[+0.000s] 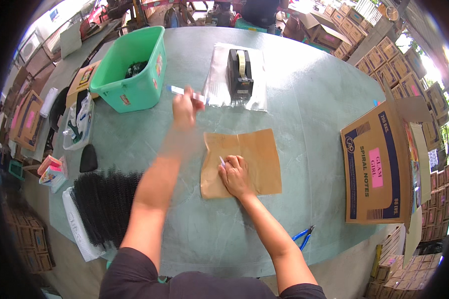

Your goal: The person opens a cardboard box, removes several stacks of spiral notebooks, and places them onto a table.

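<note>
Nearest, blue-handled pliers (303, 237) idle at the desk (324, 99) edge. Right hand (236, 175) pressed flat on brown paper (244, 162) – pinning it, small pale strip at fingertips. Farther, left hand (184, 107) blurred, pinching a white strip (177, 90) – near the tape dispenser (240, 74) and green bin (132, 70).

left hand (184, 107) motion-blurred, held item (177, 90) unclear
</note>
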{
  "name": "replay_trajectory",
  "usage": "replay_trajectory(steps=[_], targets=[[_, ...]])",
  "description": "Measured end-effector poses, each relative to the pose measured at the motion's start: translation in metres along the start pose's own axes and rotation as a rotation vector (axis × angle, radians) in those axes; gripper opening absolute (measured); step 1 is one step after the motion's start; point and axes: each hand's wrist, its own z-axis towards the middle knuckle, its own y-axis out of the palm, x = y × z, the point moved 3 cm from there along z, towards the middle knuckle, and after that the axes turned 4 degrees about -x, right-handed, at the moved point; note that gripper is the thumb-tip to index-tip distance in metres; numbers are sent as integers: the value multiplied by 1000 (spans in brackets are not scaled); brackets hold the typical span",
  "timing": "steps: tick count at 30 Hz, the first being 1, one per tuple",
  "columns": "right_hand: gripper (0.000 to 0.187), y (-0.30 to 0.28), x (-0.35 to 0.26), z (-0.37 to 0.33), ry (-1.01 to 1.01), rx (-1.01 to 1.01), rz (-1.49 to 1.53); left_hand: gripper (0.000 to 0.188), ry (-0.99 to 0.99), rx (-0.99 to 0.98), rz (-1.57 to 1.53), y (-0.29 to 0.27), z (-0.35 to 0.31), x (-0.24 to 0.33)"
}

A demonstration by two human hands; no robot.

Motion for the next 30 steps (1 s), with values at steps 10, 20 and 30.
replay_trajectory(steps=[10,20,30], targets=[[30,-1,0,5,23,-77,-47,8,-420,-275,91,16,-68,-74],[33,-3,-1,7,59,-115,-79,16,-36,-152,694,-18,-64,-74],[30,-1,0,7,50,-90,-93,18,90,-88,822,-10,-65,-72]])
